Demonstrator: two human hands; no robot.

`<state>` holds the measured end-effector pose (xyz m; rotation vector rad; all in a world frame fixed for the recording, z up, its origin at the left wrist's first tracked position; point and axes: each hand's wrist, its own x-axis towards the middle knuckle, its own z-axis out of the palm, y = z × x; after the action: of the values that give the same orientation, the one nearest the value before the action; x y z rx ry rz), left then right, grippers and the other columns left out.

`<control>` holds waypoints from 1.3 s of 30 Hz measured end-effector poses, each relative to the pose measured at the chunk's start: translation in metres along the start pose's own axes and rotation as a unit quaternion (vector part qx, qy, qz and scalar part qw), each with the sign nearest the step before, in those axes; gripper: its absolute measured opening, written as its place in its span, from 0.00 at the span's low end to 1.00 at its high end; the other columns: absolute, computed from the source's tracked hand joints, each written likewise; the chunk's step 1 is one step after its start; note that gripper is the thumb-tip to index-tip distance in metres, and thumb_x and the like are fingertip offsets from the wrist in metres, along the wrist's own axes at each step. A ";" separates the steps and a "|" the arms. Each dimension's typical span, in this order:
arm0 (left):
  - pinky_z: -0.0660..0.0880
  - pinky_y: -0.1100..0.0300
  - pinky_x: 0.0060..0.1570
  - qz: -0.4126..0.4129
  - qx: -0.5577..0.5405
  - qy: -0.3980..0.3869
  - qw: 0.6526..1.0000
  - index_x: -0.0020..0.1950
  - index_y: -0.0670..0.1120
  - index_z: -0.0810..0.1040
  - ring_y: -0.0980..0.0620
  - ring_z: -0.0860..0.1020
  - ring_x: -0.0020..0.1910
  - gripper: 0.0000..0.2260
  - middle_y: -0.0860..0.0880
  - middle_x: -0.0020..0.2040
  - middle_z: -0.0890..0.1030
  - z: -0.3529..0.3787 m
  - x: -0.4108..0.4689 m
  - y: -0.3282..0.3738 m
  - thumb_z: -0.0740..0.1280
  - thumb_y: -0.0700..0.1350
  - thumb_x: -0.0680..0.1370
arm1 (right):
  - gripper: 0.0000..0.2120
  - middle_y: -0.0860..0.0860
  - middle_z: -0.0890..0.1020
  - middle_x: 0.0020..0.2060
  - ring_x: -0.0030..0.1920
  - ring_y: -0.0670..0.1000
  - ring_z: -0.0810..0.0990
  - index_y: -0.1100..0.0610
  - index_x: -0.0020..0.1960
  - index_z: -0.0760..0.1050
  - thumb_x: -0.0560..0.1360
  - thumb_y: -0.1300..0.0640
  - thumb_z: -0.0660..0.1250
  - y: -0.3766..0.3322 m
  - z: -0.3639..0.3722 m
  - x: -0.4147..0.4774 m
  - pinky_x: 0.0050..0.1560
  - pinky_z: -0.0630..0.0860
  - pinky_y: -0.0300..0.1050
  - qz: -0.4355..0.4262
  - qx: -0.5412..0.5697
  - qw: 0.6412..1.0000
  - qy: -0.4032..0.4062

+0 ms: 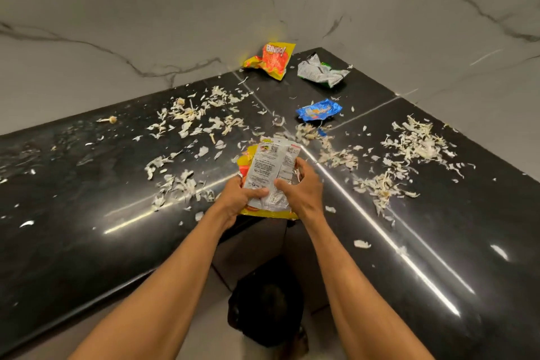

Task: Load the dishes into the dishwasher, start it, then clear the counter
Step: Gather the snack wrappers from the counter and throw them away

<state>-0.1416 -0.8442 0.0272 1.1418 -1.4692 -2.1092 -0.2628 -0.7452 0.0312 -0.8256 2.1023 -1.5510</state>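
Both my hands hold a bundle of empty snack wrappers, a white one on top of yellow ones, above the inner corner of the black L-shaped counter. My left hand grips the bundle's lower left, my right hand its right side. Further back on the counter lie a yellow-red Bingo wrapper, a silver-green wrapper and a blue wrapper. Garlic peels are strewn over the counter, with another heap of peels on the right wing.
White marble walls close the counter on the far left and right sides. A dark bin or bag sits on the floor below, between my forearms. A garlic stub lies at the back left.
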 end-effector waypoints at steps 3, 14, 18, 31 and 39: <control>0.78 0.43 0.56 -0.016 0.011 -0.001 1.000 0.60 0.39 0.78 0.42 0.83 0.52 0.21 0.42 0.53 0.84 -0.023 -0.025 -0.024 0.75 0.31 0.68 | 0.26 0.43 0.81 0.53 0.50 0.37 0.79 0.54 0.65 0.75 0.68 0.62 0.74 0.006 0.016 -0.038 0.51 0.75 0.26 -0.002 -0.014 1.000 0.002; 0.79 0.50 0.55 -0.115 0.083 -0.024 0.990 0.56 0.45 0.82 0.47 0.83 0.50 0.18 0.46 0.52 0.85 -0.044 -0.079 -0.130 0.75 0.33 0.69 | 0.33 0.48 0.77 0.61 0.61 0.44 0.74 0.54 0.71 0.70 0.68 0.60 0.75 0.071 0.035 -0.154 0.61 0.71 0.39 0.107 -0.083 0.991 -0.015; 0.80 0.49 0.54 -0.196 0.079 -0.003 0.977 0.57 0.45 0.79 0.47 0.84 0.48 0.18 0.45 0.52 0.85 -0.051 -0.075 -0.183 0.74 0.36 0.69 | 0.28 0.46 0.79 0.52 0.51 0.43 0.79 0.54 0.66 0.74 0.68 0.64 0.75 0.118 0.038 -0.172 0.49 0.73 0.28 0.202 -0.062 0.977 -0.017; 0.77 0.61 0.37 -0.276 0.126 0.070 0.950 0.73 0.43 0.66 0.38 0.75 0.61 0.28 0.40 0.67 0.73 -0.061 0.022 -0.383 0.69 0.32 0.74 | 0.13 0.52 0.85 0.48 0.52 0.57 0.83 0.47 0.46 0.81 0.62 0.54 0.79 0.361 0.089 -0.166 0.53 0.81 0.57 0.397 -0.059 0.915 -0.037; 0.79 0.43 0.51 -0.324 0.087 0.086 0.938 0.73 0.48 0.63 0.43 0.78 0.53 0.28 0.44 0.58 0.78 -0.063 0.058 -0.438 0.70 0.40 0.77 | 0.08 0.54 0.80 0.38 0.45 0.57 0.79 0.54 0.36 0.79 0.68 0.55 0.78 0.448 0.107 -0.149 0.49 0.75 0.52 0.483 -0.025 0.875 -0.024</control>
<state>-0.0547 -0.7400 -0.3979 2.0492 -1.3374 -2.2068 -0.1844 -0.6287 -0.4318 0.2141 1.9998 -0.8963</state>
